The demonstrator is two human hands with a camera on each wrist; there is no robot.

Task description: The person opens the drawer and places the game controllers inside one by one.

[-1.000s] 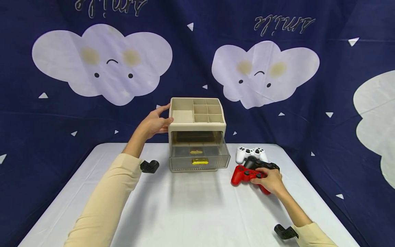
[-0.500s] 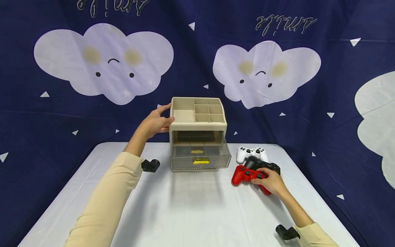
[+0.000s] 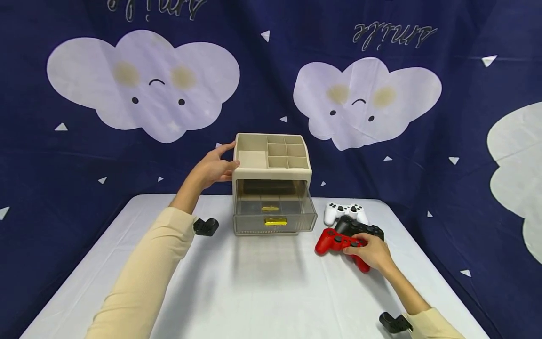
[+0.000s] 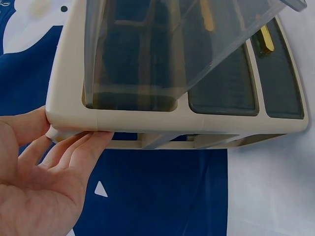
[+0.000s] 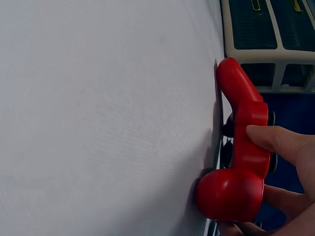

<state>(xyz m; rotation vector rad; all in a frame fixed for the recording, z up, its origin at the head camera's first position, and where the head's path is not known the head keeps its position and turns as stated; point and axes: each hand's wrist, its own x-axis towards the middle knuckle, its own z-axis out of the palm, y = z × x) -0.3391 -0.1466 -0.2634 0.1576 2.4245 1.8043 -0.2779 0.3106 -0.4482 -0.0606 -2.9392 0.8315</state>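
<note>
A cream desktop organizer [image 3: 272,173] stands on the table, with divided compartments on top and smoky drawers below. Its upper clear drawer [image 3: 275,221], with a yellow handle, is pulled out. My left hand [image 3: 211,168] holds the organizer's left side near the top; in the left wrist view the thumb is at the edge and the fingers lie along the side. On the right, my right hand [image 3: 372,252] grips a red game controller [image 3: 328,241] between thumb and fingers. The right wrist view shows this controller [image 5: 248,152] edge-on, fingers partly hidden behind it.
A black game controller [image 3: 351,227] lies just behind the red one, partly covered by it. Behind that sits a white controller [image 3: 336,214]. The table [image 3: 254,296] has a white cloth, and a dark blue curtain [image 3: 262,84] with clouds hangs behind.
The red controller has shifted slightly left and towards me at its near end, with my right hand on it. My left hand keeps its place on the organizer.
</note>
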